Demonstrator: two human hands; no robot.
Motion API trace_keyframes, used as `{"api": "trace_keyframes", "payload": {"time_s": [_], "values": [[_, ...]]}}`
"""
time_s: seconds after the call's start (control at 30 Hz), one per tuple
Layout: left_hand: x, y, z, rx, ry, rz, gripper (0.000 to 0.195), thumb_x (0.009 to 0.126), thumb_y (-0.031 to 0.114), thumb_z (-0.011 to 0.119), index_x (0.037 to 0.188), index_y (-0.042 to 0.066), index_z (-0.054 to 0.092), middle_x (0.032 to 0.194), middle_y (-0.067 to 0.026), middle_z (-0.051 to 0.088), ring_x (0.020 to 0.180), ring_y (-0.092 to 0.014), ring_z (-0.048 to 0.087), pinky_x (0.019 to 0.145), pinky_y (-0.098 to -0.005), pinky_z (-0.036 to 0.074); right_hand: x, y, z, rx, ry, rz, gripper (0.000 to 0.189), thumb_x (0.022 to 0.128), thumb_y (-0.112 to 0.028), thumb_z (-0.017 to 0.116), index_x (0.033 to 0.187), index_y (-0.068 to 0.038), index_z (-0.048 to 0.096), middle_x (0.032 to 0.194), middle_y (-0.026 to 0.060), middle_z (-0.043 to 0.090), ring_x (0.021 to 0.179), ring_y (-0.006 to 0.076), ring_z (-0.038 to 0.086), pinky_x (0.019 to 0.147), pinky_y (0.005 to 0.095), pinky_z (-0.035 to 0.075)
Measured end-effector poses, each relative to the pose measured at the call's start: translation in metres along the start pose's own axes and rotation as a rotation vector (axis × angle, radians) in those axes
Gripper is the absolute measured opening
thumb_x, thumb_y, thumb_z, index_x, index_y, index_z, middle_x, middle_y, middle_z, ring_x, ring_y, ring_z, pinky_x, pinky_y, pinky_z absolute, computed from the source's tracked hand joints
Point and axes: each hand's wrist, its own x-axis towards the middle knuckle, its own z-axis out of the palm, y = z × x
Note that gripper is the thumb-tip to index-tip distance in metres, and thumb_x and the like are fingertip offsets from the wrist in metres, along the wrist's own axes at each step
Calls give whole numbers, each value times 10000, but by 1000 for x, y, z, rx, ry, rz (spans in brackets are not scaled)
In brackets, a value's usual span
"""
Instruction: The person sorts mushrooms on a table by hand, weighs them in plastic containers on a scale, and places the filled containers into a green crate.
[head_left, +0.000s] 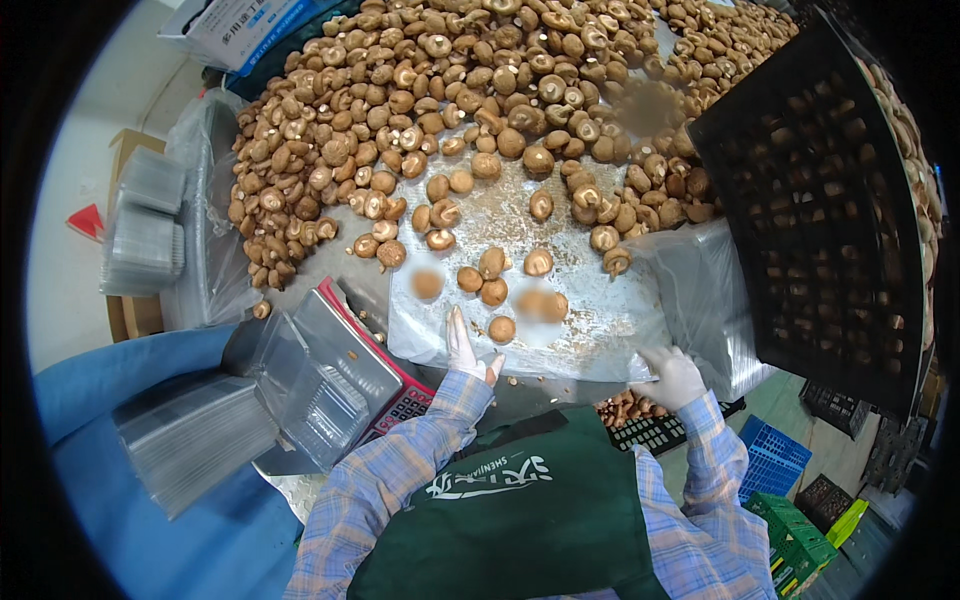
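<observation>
My left hand (468, 351), in a pale glove with a bare thumb tip, lies at the near edge of the plastic-covered tabletop (592, 341). Its fingers point forward, apart from the thumb, with nothing held. Just beyond it are loose shiitake mushrooms, among them one brown cap (502, 328). My gloved right hand (673, 377) is at the table's near right edge, blurred, its fingers bent beside the plastic film; whether they pinch it is unclear. To the left sits a red-edged digital scale (396, 405) with an open clear plastic clamshell box (326, 405) on it.
A large heap of shiitake (420, 75) covers the far side. At right, a black plastic crate (817, 217) of mushrooms stands tilted. Stacked clear boxes (199, 435) lie left of the scale. Below the right hand is a crate of mushroom pieces (628, 411). A green crate (791, 536) stands on the floor.
</observation>
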Motion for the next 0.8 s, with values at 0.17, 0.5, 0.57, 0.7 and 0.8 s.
{"api": "trace_keyframes", "payload": {"time_s": [0.17, 0.5, 0.57, 0.7, 0.8], "values": [[0, -2, -2, -19, -23, 11, 1202, 589, 112, 821, 1493, -27, 42, 1517, -279, 168, 1418, -434, 162, 1172, -467, 161, 79, -42, 36, 288, 439, -19, 570, 811, -252, 716, 1316, -62, 531, 1189, 184, 617, 1063, 308, 618, 883, 379, 512], [4, -3, -6, -32, -91, -103, 1203, 577, 92, 826, 1494, -14, 54, 1516, -270, 177, 1415, -415, 186, 1173, -447, 174, 200, -148, 23, -40, 567, -421, 295, 798, -258, 651, 1058, -120, 627, 1052, 90, 607, 1045, 282, 551, 963, 426, 390], [-1, -30, -1, -45, -60, -68, 1225, 562, 96, 842, 1489, -23, 50, 1506, -269, 214, 1405, -408, 216, 1168, -454, 182, 179, -145, 24, 115, 587, -455, 288, 810, -275, 657, 1048, -113, 637, 1001, 94, 608, 982, 287, 564, 899, 408, 428], [-3, -24, -3, -69, -66, -45, 1203, 594, 89, 826, 1493, -18, 34, 1516, -246, 210, 1416, -372, 203, 1177, -426, 168, 73, -65, -12, 169, -165, -235, 334, 808, -319, 663, 1066, -107, 651, 978, 137, 649, 905, 337, 627, 811, 427, 508], [-2, -5, -8, -2, -80, -19, 1164, 626, 74, 807, 1496, -16, 38, 1525, -235, 196, 1427, -352, 187, 1185, -409, 154, 31, -13, -11, 182, -132, -39, 578, 818, -324, 666, 1324, -88, 519, 1120, 177, 640, 1030, 336, 621, 906, 412, 502]]}}
